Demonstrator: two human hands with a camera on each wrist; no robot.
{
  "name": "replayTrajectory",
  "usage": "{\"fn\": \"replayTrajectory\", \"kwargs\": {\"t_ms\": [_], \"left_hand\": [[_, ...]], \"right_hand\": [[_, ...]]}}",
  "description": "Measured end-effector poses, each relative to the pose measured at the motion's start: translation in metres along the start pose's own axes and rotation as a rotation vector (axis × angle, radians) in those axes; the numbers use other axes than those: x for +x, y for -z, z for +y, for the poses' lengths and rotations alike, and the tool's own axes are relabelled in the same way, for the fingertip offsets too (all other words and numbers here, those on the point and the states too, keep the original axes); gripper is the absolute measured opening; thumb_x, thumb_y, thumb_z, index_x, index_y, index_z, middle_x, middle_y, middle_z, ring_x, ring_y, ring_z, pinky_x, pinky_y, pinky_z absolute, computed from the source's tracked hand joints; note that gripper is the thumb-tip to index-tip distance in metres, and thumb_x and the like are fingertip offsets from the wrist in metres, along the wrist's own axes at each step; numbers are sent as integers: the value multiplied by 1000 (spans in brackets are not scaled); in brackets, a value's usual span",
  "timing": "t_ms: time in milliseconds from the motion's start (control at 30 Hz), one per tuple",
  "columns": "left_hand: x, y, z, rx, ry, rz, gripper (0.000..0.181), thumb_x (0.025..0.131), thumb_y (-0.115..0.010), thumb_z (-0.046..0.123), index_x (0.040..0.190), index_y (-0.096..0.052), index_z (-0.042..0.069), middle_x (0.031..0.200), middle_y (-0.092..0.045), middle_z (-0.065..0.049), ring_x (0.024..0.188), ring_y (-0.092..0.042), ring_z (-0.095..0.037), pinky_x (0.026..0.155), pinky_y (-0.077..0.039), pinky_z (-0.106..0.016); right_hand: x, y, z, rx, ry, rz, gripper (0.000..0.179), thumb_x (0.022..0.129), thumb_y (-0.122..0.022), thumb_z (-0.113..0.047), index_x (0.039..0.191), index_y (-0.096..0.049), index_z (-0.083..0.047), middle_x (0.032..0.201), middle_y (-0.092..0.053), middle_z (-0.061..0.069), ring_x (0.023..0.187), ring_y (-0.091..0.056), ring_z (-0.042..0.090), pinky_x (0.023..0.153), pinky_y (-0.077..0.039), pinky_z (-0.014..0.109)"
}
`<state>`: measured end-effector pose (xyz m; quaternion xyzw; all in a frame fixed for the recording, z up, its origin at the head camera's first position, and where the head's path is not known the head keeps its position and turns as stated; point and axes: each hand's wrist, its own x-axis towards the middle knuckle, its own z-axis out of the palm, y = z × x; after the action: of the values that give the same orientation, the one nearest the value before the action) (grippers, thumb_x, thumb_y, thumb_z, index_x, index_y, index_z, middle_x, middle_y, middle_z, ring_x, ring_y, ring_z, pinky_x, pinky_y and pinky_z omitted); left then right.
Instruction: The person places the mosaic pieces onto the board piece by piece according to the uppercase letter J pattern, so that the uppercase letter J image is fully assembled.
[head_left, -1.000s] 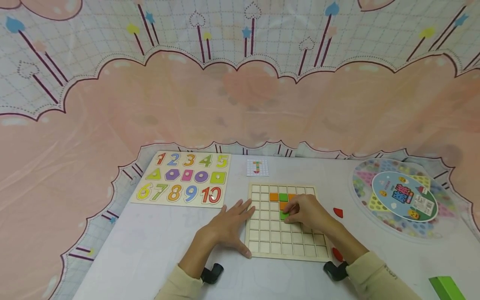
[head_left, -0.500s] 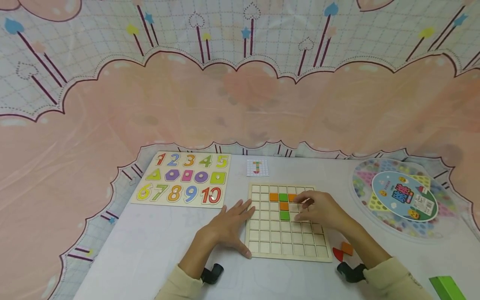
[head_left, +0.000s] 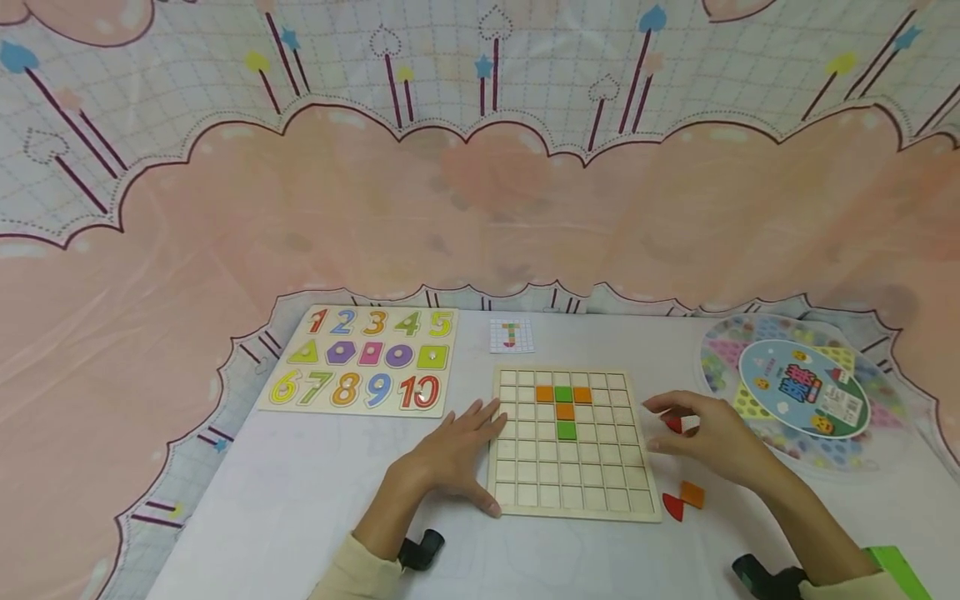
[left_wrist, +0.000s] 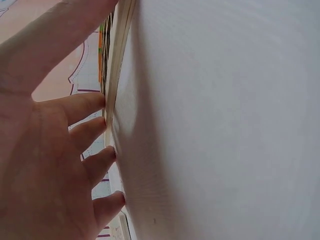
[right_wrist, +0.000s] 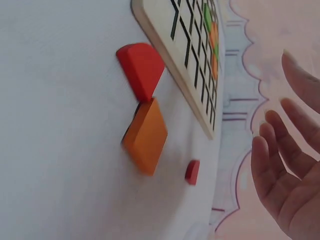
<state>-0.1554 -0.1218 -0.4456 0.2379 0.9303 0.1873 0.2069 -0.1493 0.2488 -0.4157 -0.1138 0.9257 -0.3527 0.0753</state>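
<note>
A wooden grid board (head_left: 572,475) lies on the white table, with orange and green squares (head_left: 563,412) set in it in a T shape. My left hand (head_left: 442,462) rests at the board's left edge, fingers spread; in the left wrist view the fingertips (left_wrist: 102,212) touch the rim. Right of the board, my right hand (head_left: 712,437) hovers around a red quarter-circle piece (head_left: 672,423), thumb and fingers apart. The right wrist view shows that red piece (right_wrist: 192,172) on the table, apart from the fingers. Nearer lie another red quarter-circle piece (head_left: 672,507) and an orange square (head_left: 692,495).
A small pattern card (head_left: 512,336) lies behind the board. To the left is a number and shape puzzle board (head_left: 360,358). At the right sits a round clear package (head_left: 802,392). A green block (head_left: 896,571) is at the front right, partly behind the right sleeve.
My right hand has let go of the lower green square and moved right, off the board, to the red piece. The orange square came into view from behind the right arm. The left hand stays put.
</note>
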Motion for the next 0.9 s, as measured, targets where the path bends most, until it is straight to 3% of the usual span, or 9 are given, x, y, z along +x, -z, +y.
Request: {"fn": "replayTrajectory", "kwargs": {"t_ms": [133,433,900], "left_hand": [[0,0,-1,-4,-11,5,124,57,-97,51,159,-37,14,173,-20,-4,162,-16,-31,131,-15,-60],[-1,1,-2,-30,-10,-9,124,57,-97,49,159,-37,14,173,-19,-5,162,-15,-31,130,-15,-62],[-1,3,0,-31,-4,-17,122,58,-98,47,159,-38,13,173,-19,-5,162,-15,-31,131,-14,-61]], "right_hand": [[-15,7,9,10,-20,11,50,83,-84,-34,126,-69,-12,119,-72,7,106,-65,23,74,-57,19],[-43,9,25,19,-65,24,50,83,-85,-33,125,-68,-12,121,-73,7,102,-61,-5,75,-59,19],[-59,-7,43,1,-171,-57,51,79,-87,-36,120,-70,-12,120,-74,4,94,-57,-10,74,-57,18]]}}
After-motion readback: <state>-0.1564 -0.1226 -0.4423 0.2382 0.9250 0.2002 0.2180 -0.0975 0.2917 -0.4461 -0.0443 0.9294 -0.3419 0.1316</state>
